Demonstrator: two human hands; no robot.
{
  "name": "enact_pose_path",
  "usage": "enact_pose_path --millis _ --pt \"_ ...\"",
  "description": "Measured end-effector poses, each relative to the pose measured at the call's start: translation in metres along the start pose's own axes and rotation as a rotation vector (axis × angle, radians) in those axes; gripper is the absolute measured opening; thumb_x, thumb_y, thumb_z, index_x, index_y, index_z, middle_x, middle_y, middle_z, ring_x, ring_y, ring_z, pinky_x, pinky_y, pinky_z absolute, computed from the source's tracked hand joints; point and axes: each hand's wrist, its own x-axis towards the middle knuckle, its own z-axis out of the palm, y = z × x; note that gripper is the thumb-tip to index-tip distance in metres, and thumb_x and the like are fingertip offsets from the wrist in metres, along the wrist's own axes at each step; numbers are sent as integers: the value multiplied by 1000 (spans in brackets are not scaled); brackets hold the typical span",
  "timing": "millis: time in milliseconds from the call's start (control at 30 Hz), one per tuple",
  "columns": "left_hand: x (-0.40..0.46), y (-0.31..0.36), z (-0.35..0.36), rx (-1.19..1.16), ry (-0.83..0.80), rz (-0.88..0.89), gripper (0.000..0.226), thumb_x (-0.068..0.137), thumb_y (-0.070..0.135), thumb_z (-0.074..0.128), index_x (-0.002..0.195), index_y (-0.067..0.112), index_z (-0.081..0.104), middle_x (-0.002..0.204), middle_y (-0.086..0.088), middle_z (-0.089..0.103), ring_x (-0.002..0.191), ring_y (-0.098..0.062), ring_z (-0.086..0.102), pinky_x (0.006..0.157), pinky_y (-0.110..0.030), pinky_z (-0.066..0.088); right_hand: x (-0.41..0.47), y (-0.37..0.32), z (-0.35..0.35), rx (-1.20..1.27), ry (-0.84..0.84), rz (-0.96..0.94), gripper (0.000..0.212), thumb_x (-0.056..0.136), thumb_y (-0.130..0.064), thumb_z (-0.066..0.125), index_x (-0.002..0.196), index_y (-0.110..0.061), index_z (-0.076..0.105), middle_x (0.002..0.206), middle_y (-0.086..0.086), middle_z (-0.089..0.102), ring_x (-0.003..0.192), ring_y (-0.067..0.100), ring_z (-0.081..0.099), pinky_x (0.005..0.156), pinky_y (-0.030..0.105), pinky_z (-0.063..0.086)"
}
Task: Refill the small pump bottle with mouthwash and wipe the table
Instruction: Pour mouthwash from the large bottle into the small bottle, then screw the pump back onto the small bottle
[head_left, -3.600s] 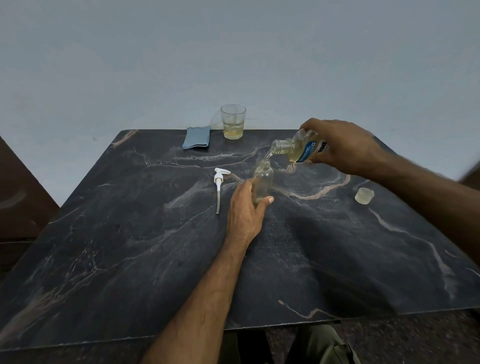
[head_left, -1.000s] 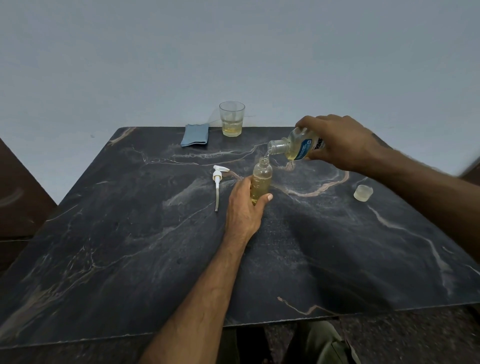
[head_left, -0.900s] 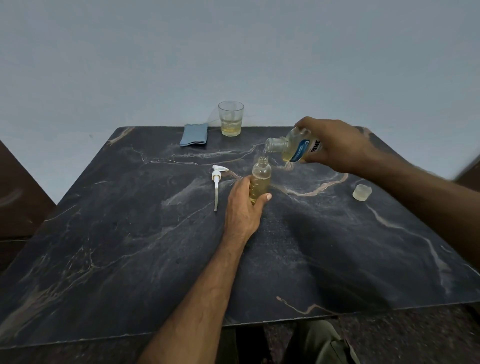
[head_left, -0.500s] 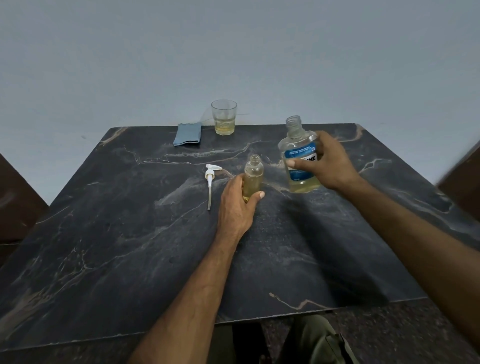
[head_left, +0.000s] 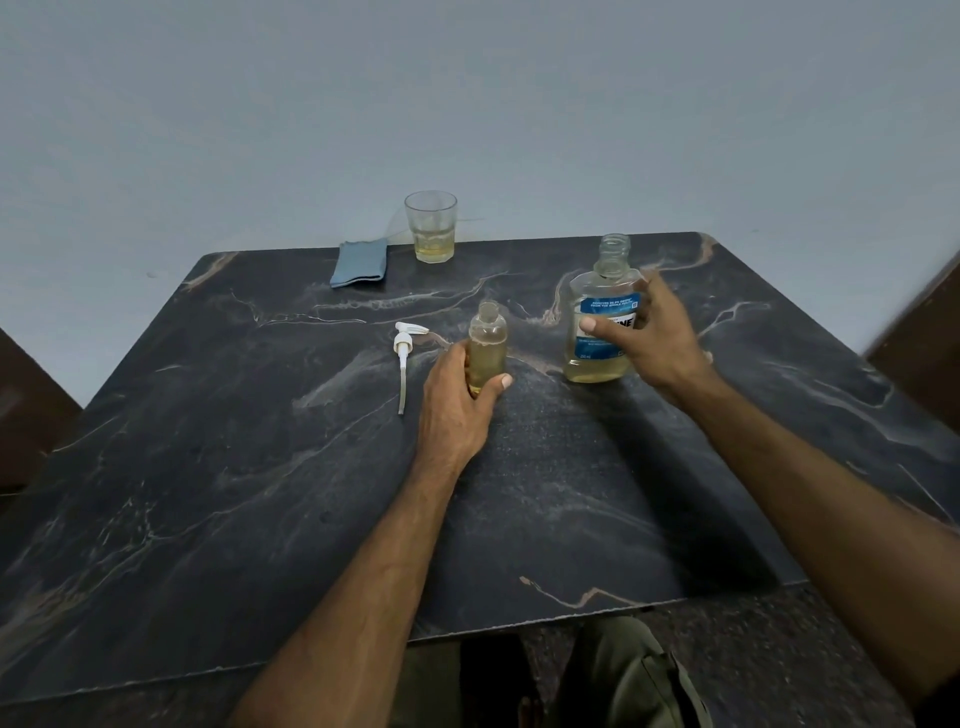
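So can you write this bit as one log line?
left hand: grips small bottle | right hand: on mouthwash bottle, upright, uncapped | pump: lying on table

Plain room: dark marble table (head_left: 260, 467) against bare grey wall (head_left: 467, 104)
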Motion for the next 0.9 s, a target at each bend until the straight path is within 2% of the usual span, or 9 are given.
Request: enact_pose_path --millis 200,433,500,600,667,767,833,900 --pt "1 -2 -4 1 6 -1 41 83 30 74 116 17 55 115 -1 65 106 -17 62 94 -43 53 1 8 -3 95 -21 7 76 64 -41 81 130 -18 50 126 0 63 115 18 62 96 41 54" --pt "0 1 -1 7 -7 -4 44 83 31 73 120 18 53 118 -1 64 109 -17 61 95 -44 52 0 20 -6 137 -32 -13 76 67 -34 82 132 -15 49 124 1 64 112 14 64 95 41 55" --pt "-1 2 -1 7 -13 -3 43 83 31 73 120 19 53 119 -2 64 109 -18 61 96 -44 52 -3 24 -6 131 -21 -9 83 68 -28 84 138 -17 43 130 1 60 116 13 61 97 36 54" --pt "-1 3 -2 -5 -13 -9 46 83 30 74 122 18 54 119 -1 64 110 -17 61 96 -43 52 -14 29 -4 89 58 -16 93 72 -24 86 146 -24 30 141 -4 47 125 9 49 98 20 45" --pt "-1 2 -2 -22 -11 -17 48 83 30 75 123 16 54 119 0 65 109 -16 62 96 -42 52 -26 33 2 54 224 -27 85 74 -30 84 142 -25 33 134 -3 49 119 9 50 94 20 44" --pt "-1 2 -2 -54 -14 -39 54 80 29 77 126 16 53 121 0 65 109 -14 62 97 -39 53 -50 35 15 64 424 -97 49 81 -34 78 118 -23 47 105 0 57 94 7 57 78 19 47" --pt "0 3 -2 -70 -17 -48 58 78 29 80 128 17 52 122 1 65 109 -12 62 97 -36 52 -64 34 27 59 382 -161 30 84 -28 74 102 -29 50 91 -8 58 79 -1 55 70 16 44" --pt "-1 3 -3 -92 -19 -49 62 76 26 81 129 18 51 123 1 64 109 -11 62 96 -30 51 -74 32 42 21 268 -214 26 85 -24 73 97 -34 51 87 -11 59 77 -2 56 69 13 45"
